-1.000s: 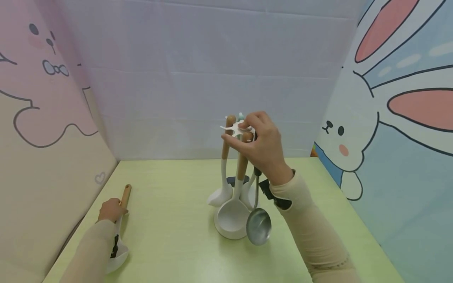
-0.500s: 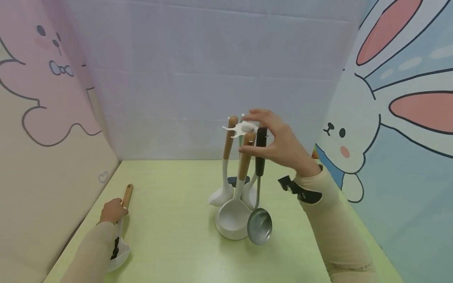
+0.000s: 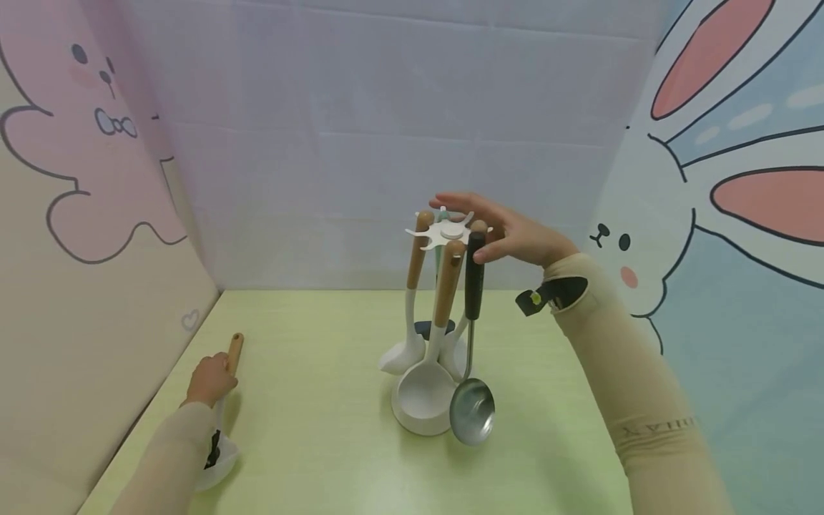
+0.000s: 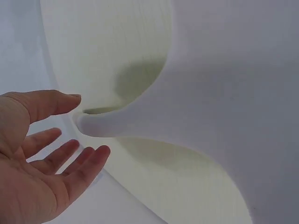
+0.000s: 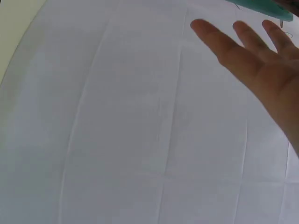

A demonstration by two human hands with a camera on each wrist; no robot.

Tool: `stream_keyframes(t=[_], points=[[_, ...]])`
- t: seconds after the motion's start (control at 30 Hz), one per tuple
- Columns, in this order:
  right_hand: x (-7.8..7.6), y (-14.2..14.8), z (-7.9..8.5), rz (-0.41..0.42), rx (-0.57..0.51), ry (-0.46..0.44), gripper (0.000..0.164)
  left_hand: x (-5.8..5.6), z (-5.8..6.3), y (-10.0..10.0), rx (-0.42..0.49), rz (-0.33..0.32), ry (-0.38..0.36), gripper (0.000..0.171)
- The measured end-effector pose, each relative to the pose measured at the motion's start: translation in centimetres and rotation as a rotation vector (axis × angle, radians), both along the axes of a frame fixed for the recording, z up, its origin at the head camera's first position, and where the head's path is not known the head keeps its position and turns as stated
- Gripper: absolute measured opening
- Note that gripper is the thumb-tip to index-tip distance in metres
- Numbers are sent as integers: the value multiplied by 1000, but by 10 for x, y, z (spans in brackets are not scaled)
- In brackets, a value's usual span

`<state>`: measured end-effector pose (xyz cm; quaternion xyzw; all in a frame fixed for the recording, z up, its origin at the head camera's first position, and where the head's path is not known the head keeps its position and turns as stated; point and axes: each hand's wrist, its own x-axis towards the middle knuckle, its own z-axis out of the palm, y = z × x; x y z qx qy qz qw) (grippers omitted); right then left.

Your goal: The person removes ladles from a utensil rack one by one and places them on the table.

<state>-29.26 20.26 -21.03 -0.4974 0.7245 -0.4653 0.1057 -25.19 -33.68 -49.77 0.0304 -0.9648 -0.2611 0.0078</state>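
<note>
In the head view my right hand (image 3: 508,225) reaches across the top of a white utensil rack (image 3: 452,232), fingers stretched behind it and thumb at the black handle (image 3: 473,275) of a metal ladle (image 3: 473,413) hanging there. Its fingers look straight and spread in the right wrist view, below a teal bar (image 5: 266,7). At the left, my left hand (image 3: 209,381) lies over a white ladle (image 3: 225,452) with a wooden handle (image 3: 236,350). The left wrist view shows the thumb and loose fingers apart on either side of the ladle's narrow white neck (image 4: 105,123).
A white ladle (image 3: 425,390) hangs at the rack's front, and another white utensil (image 3: 400,357) with a wooden handle hangs at its left. More utensils hang behind. Cloth walls with cartoon prints stand around the pale green table (image 3: 309,400).
My right hand has let go of the rack's top, drawn back to the right, then come in again higher with its fingers behind the rack. My left hand has hardly moved.
</note>
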Motion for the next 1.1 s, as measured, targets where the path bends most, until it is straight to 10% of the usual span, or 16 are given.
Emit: stream_keyframes(t=[0.17,0.4,0.73,1.1], points=[[-11,-4,-9,144,-101,-136,81,-2,15,21,-8,31,49,73],[-19,-8,-22,233,-219,-248,71,-2,68,82,157,5,234,79],[-18,-14,-28,212,-287,-226,63,17,128,168,466,-183,583,76],[-17,-13,-32,204,-348,-203,57,40,147,231,638,-455,849,68]])
